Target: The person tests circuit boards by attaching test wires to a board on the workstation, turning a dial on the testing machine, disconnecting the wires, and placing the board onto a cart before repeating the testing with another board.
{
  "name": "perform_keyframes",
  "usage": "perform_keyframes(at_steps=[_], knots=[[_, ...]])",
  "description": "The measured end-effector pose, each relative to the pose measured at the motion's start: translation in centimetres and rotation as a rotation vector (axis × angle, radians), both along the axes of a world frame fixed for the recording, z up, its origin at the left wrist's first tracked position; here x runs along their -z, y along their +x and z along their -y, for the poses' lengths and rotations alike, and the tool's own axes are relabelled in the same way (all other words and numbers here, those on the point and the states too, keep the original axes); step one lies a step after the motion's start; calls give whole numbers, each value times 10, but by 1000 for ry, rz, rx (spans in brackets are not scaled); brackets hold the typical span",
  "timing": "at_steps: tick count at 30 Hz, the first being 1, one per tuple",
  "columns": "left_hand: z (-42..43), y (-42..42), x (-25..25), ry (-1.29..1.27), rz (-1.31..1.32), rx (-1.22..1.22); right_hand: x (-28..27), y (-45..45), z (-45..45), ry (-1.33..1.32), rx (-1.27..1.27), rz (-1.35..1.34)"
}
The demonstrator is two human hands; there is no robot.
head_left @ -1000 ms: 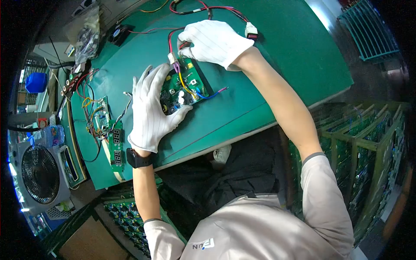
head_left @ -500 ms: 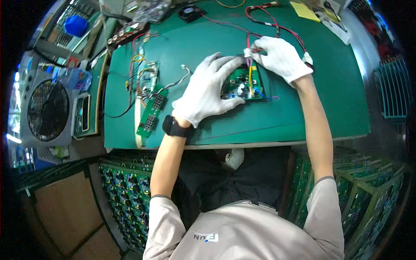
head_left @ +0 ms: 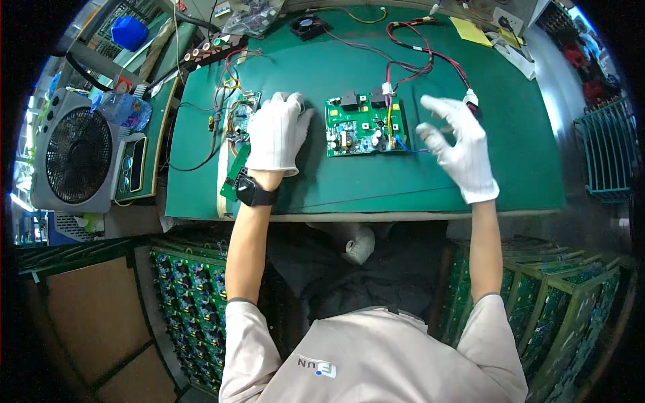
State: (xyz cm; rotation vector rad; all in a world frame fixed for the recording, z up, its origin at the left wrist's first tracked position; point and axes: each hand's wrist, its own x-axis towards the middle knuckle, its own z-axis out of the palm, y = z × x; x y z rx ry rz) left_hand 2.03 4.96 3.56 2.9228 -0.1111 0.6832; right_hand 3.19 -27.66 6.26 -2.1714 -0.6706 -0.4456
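A green circuit board (head_left: 349, 144) lies flat on the table with a white plug (head_left: 387, 88) joined to its top edge and a yellow wire and a blue wire on its right side. My right hand (head_left: 460, 148), in a white glove, hovers right of that board with fingers apart and nothing in them. At the left, my gloved left hand (head_left: 277, 134) has its fingers curled beside a smaller wired board (head_left: 240, 114); whatever they hold is hidden. Below this hand, a green display board (head_left: 233, 176) is partly covered.
A small black fan (head_left: 308, 27) and red cables (head_left: 430, 50) lie toward the back of the green table (head_left: 497, 174). A white connector (head_left: 472, 98) sits near my right hand. A large grey fan (head_left: 77, 158) stands at left; racks of boards (head_left: 195, 302) flank my legs.
Both hands have come off the larger circuit board. My left hand moved left to the wired board and covers the loose cable there; my right hand let go near the white plug and moved right and down.
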Motion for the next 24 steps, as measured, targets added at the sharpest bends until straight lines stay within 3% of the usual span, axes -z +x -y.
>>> perform_keyframes(at_steps=[1,5,6,8,11,24], knots=[[-6,5,4,12,-87,-30,2,-8,-3,-60,16,4],[-22,10,-5,-154,-14,96,7,-24,-19,-221,41,67],[-20,6,-17,-360,-64,177,8,-23,-22,-264,21,91],[-24,6,-21,-498,-150,274,14,-21,-26,-344,19,92],[-23,-6,-40,-436,-329,273,27,-12,-34,-334,14,154],[-23,-8,-34,-546,-471,293,44,-12,-53,-312,56,215]])
